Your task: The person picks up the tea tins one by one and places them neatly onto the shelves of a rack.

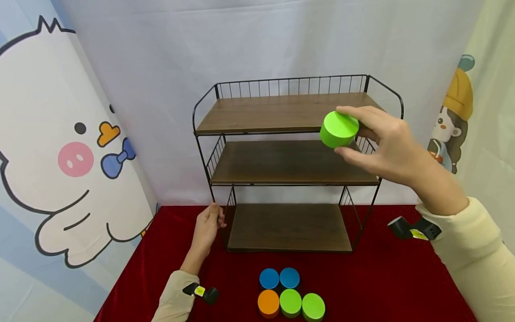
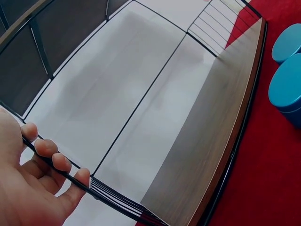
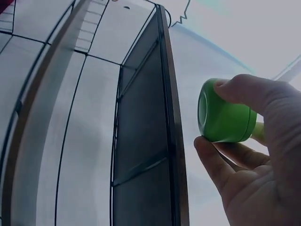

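Observation:
My right hand [image 1: 388, 141] pinches a small green lidded jar [image 1: 339, 129] between thumb and fingers, in front of the top board's right part in the head view. In the right wrist view the jar [image 3: 225, 113] lies tilted, its recessed base facing the rack and a lid seam near the palm. My left hand [image 1: 207, 226] grips the black metal front post at the left of a three-tier shelf rack [image 1: 289, 161], low down beside the bottom board. The left wrist view has the fingers [image 2: 61, 162] curled about that thin post.
On the red cloth [image 1: 382, 277] before the rack stand two blue jars [image 1: 279, 278], an orange jar [image 1: 268, 303] and two green jars [image 1: 301, 305], grouped closely. A wire rail edges the top board [image 1: 281, 112]. Behind hangs a pale curtain [image 1: 161, 67] with cartoon figures at the sides.

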Tool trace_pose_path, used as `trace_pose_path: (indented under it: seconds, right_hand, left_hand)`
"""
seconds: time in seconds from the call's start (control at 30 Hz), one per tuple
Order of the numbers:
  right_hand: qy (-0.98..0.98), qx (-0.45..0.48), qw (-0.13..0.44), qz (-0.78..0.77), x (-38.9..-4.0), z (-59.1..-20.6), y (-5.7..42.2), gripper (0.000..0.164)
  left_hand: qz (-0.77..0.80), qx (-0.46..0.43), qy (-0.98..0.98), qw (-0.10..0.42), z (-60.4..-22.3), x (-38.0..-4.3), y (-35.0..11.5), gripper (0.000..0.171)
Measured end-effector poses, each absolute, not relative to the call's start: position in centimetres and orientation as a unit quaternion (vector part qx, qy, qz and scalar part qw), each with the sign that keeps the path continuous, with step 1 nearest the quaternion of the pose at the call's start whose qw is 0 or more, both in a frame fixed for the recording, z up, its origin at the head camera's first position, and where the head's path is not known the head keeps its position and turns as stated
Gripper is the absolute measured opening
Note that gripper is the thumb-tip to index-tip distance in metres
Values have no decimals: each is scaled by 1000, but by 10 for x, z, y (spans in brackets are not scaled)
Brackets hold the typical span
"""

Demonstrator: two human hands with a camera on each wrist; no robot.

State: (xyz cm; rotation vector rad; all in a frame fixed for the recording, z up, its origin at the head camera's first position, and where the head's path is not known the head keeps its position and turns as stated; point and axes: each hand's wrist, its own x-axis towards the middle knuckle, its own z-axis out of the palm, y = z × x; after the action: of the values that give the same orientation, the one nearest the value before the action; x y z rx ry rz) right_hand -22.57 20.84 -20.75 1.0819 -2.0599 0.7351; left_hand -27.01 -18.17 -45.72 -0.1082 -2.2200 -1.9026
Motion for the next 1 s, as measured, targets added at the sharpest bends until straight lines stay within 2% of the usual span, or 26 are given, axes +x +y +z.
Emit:
trace_pose_path:
  seconds: [0.27,1.0]
  right_hand:
    - [-794,402,335,309,-238,-194,213,70]
    - [-856,280,308,307,-262,-188,233,62]
  left_hand:
    - [-641,-39,-759,107,-457,-271,-182,53]
    - [-645,-33,-756,107,-457,-270,-183,49]
